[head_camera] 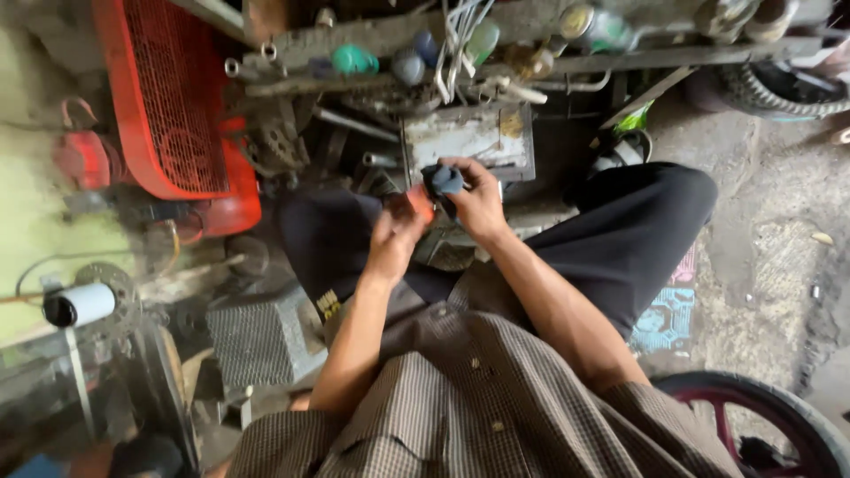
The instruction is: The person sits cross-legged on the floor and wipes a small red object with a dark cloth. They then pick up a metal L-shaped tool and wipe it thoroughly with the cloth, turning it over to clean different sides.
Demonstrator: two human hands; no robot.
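brown-and-tan fine-checked shirt with small buttons, bare forearms, dark, probably black, trousers.

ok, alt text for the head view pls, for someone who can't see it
Seen from above, a seated person's left hand holds a small orange object while the right hand presses a dark blue cloth against it. Around them lie a red mesh-fronted machine, a cluttered parts shelf and a red-rimmed wheel on the concrete floor.
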